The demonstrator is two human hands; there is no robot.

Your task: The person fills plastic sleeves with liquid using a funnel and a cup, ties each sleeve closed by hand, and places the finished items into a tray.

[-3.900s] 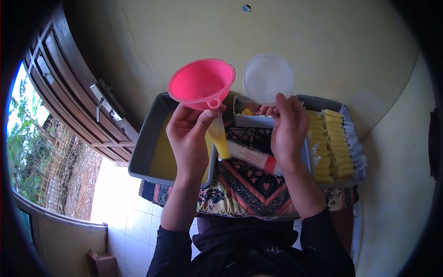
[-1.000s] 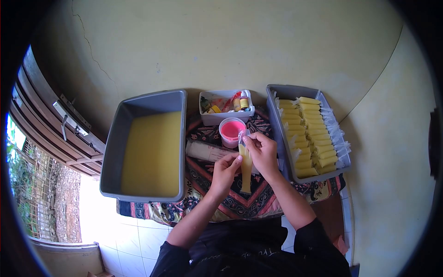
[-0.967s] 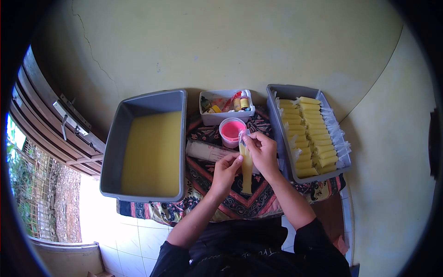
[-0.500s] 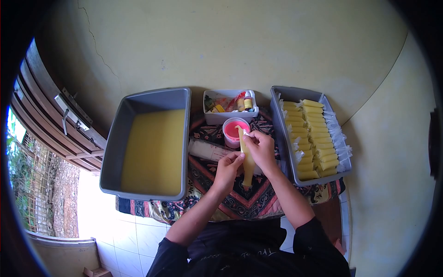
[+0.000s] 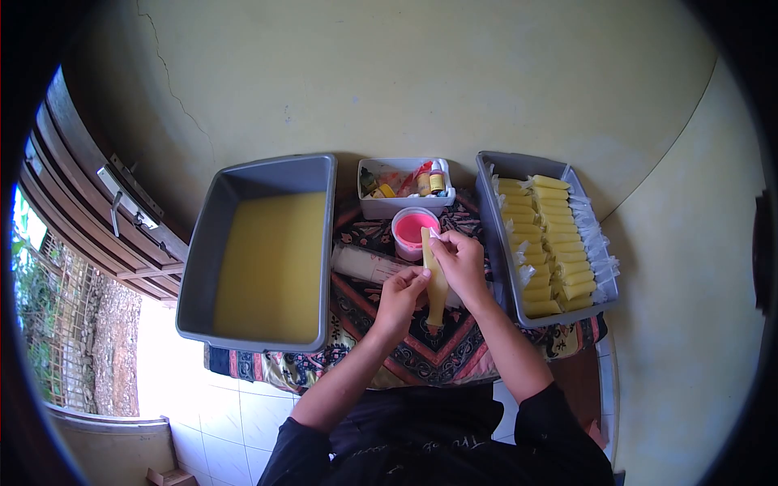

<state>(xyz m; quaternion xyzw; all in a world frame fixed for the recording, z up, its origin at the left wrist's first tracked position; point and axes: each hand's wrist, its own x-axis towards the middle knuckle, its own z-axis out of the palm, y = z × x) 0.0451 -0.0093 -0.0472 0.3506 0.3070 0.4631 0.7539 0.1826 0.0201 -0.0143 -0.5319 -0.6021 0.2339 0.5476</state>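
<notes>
A slim clear plastic bag (image 5: 437, 303) full of yellow liquid hangs upright between my two hands, over the patterned cloth. Closed on its left side, my left hand (image 5: 397, 301) grips the bag around its middle. Higher up, my right hand (image 5: 460, 263) pinches the bag near its top end. Just behind the bag stands a plastic cup (image 5: 404, 245) with pink inside. A roll of clear plastic bags (image 5: 360, 263) lies left of the cup, partly hidden by my left hand.
At left, a large grey tub (image 5: 327, 243) holds yellow liquid. The grey tub (image 5: 490, 235) at right holds rows of filled yellow bags (image 5: 552, 216). Behind the cup, a white box (image 5: 405, 208) contains small bottles (image 5: 437, 180). Everything rests on a patterned cloth (image 5: 429, 356).
The bag's top end, which curled left over the pink cup, now stands straighter beside my right fingers. Both hands stay in nearly the same place.
</notes>
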